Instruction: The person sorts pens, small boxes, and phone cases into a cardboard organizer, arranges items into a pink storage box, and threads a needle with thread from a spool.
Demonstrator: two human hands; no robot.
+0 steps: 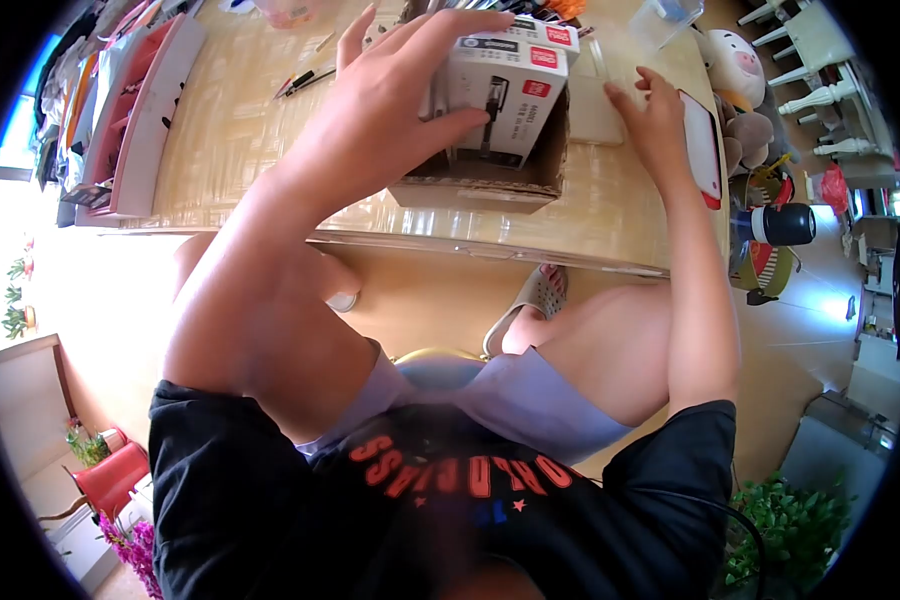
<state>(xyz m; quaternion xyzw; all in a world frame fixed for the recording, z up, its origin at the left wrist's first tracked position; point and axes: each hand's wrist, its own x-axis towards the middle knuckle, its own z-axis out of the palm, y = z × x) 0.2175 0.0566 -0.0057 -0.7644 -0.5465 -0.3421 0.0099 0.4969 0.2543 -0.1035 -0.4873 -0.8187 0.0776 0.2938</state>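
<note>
My left hand (395,115) reaches over an open cardboard box (475,195) on the table. Its thumb lies along the front of a white pen box (525,110) with red labels and a printed pen, and its fingers stretch across the top. Another white box sits directly behind, and both stand upright inside the cardboard box. Part of the pen box is hidden by my hand. To the right, my right hand (658,125) hovers with fingers apart and nothing in them. It is between a beige flat pad (597,115) and a white tablet-like object with a red edge (700,150).
Several loose pens (305,82) lie on the table (230,150) at left, beside a pink-and-white organizer (135,120). A clear plastic container (663,20) stands at the back right. Plush toys (738,70) and a black bottle (785,223) are beyond the right edge.
</note>
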